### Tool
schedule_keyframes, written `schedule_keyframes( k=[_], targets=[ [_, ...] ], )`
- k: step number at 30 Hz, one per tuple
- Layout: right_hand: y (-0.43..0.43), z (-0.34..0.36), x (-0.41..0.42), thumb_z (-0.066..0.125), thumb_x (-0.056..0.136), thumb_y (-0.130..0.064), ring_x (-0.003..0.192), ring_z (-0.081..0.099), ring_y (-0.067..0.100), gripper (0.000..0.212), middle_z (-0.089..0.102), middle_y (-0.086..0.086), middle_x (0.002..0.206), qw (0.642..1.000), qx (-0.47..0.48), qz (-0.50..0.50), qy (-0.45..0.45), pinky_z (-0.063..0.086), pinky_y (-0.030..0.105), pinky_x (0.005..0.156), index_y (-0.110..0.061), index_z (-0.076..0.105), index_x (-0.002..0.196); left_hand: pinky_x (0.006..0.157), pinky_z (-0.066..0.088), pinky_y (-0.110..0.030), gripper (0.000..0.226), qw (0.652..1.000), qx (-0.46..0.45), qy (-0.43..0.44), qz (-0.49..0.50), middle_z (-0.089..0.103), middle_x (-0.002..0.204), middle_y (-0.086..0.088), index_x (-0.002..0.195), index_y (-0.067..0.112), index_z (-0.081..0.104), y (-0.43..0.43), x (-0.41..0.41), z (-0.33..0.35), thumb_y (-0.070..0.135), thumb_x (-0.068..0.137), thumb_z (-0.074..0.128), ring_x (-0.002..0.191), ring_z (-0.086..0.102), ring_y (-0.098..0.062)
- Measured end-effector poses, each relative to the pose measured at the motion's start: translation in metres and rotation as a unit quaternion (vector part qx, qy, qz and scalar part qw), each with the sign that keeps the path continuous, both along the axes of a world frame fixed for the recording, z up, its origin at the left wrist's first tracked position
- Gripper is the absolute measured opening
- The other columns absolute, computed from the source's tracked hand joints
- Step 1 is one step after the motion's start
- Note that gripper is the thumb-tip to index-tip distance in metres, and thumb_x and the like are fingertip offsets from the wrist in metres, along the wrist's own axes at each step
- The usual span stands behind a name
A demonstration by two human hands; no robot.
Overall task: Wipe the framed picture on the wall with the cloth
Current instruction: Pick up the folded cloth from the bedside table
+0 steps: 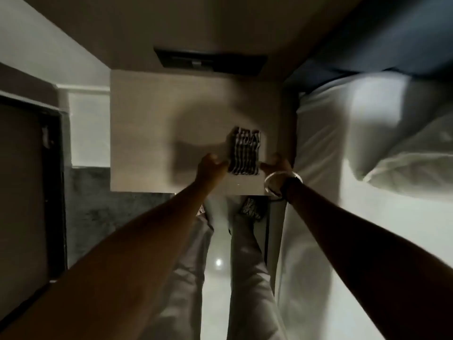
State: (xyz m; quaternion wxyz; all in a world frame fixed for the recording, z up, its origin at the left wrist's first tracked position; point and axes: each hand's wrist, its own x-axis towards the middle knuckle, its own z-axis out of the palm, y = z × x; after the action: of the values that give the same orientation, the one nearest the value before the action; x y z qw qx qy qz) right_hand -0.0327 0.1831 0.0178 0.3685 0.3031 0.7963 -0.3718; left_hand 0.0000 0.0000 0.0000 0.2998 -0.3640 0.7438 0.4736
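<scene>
A dim bedroom is showing a dark door (29, 182) at left, a pale bedside table (147, 133) in the middle and a white bed (367, 192) at right. The left hand (210, 168) and right hand (277, 165) are each pinching a side of the striped cloth (245, 153), which is lying folded on the table's near right part, its long axis running away from the person.

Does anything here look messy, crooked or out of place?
Nothing stands out. The folded black-and-white striped cloth lies squarely on the pale bedside table, with the left hand and right hand at its sides.
</scene>
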Motion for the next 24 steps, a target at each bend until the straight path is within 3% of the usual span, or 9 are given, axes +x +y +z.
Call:
schedule_keyframes(
  k=[4, 7, 10, 13, 15, 18, 20, 22, 24],
  targets=[
    [-0.016, -0.05, -0.028, 0.074, 0.083, -0.015, 0.126, 0.055, 0.036, 0.058, 0.058, 0.023, 0.134, 0.999, -0.027, -0.023, -0.029, 0.045, 0.038, 0.107, 0.002, 0.048, 0.133, 0.058, 0.047, -0.015, 0.041, 0.997, 0.061, -0.013, 0.046, 0.069, 0.106, -0.013, 0.113, -0.001, 0.063, 0.035, -0.039, -0.04, 0.029, 0.087, 0.065, 0.095, 0.066, -0.027],
    [-0.021, -0.072, -0.032, 0.071, 0.085, -0.013, 0.124, 0.055, 0.034, 0.051, 0.056, 0.019, 0.135, 0.999, -0.004, -0.023, -0.036, 0.045, 0.031, 0.098, 0.002, 0.05, 0.129, 0.071, 0.05, -0.028, 0.031, 0.991, 0.093, -0.023, 0.097, 0.07, 0.111, -0.021, 0.112, -0.002, 0.066, 0.052, -0.045, -0.06, 0.013, 0.085, 0.065, 0.098, 0.067, -0.032],
    [-0.016, -0.077, -0.034, 0.069, 0.087, -0.012, 0.125, 0.054, 0.033, 0.052, 0.055, 0.018, 0.136, 0.998, -0.012, -0.054, -0.034, 0.044, 0.029, 0.094, 0.002, 0.048, 0.132, 0.078, 0.05, -0.03, 0.032, 0.988, 0.116, -0.039, 0.098, 0.068, 0.115, -0.022, 0.115, -0.002, 0.064, 0.057, -0.043, -0.065, 0.007, 0.085, 0.066, 0.106, 0.065, -0.034],
    [-0.008, -0.062, -0.032, 0.067, 0.086, -0.001, 0.114, 0.058, 0.036, 0.034, 0.059, 0.025, 0.123, 0.988, -0.092, -0.104, -0.069, 0.048, 0.041, 0.1, 0.004, 0.053, 0.117, 0.085, 0.047, -0.032, 0.033, 0.976, 0.185, -0.042, 0.103, 0.063, 0.124, -0.027, 0.122, -0.005, 0.059, 0.047, -0.04, -0.051, 0.004, 0.09, 0.059, 0.117, 0.06, -0.038],
    [-0.004, -0.038, -0.031, 0.065, 0.089, -0.003, 0.091, 0.063, 0.032, 0.016, 0.064, 0.021, 0.097, 0.967, -0.18, -0.138, -0.113, 0.057, 0.043, 0.08, 0.002, 0.057, 0.102, 0.093, 0.046, -0.038, 0.037, 0.957, 0.251, -0.06, 0.13, 0.057, 0.133, -0.027, 0.13, -0.003, 0.053, 0.036, -0.04, -0.03, 0.004, 0.094, 0.054, 0.124, 0.055, -0.038],
    [-0.003, 0.013, -0.037, 0.065, 0.091, -0.02, 0.08, 0.065, 0.02, 0.008, 0.067, 0.006, 0.087, 0.945, -0.261, -0.139, -0.14, 0.057, 0.022, 0.056, -0.014, 0.062, 0.086, 0.096, 0.047, -0.042, 0.039, 0.928, 0.338, -0.076, 0.14, 0.054, 0.138, -0.024, 0.134, -0.002, 0.049, 0.016, -0.05, 0.02, 0.007, 0.096, 0.051, 0.123, 0.055, -0.034],
    [-0.001, 0.045, -0.044, 0.066, 0.089, -0.025, 0.099, 0.067, 0.023, 0.014, 0.071, 0.005, 0.104, 0.929, -0.308, -0.156, -0.136, 0.06, 0.028, 0.077, -0.015, 0.067, 0.1, 0.094, 0.05, -0.039, 0.04, 0.896, 0.419, -0.066, 0.13, 0.057, 0.134, -0.02, 0.135, -0.001, 0.048, 0.005, -0.057, 0.057, 0.008, 0.096, 0.049, 0.119, 0.058, -0.031],
    [0.004, 0.091, -0.049, 0.065, 0.085, -0.028, 0.115, 0.064, 0.028, 0.037, 0.07, 0.011, 0.121, 0.895, -0.375, -0.202, -0.131, 0.05, 0.043, 0.103, -0.012, 0.068, 0.117, 0.092, 0.051, -0.037, 0.039, 0.88, 0.459, -0.044, 0.11, 0.064, 0.126, -0.014, 0.134, 0.001, 0.05, -0.003, -0.067, 0.11, 0.009, 0.095, 0.05, 0.115, 0.062, -0.027],
    [0.003, 0.125, -0.052, 0.064, 0.081, -0.032, 0.111, 0.068, 0.025, 0.039, 0.073, 0.011, 0.118, 0.85, -0.459, -0.223, -0.127, 0.05, 0.043, 0.103, -0.012, 0.073, 0.113, 0.091, 0.054, -0.037, 0.039, 0.878, 0.469, -0.03, 0.095, 0.065, 0.122, -0.013, 0.133, 0.001, 0.05, -0.004, -0.076, 0.146, 0.007, 0.094, 0.051, 0.111, 0.064, -0.024]
  ],
)
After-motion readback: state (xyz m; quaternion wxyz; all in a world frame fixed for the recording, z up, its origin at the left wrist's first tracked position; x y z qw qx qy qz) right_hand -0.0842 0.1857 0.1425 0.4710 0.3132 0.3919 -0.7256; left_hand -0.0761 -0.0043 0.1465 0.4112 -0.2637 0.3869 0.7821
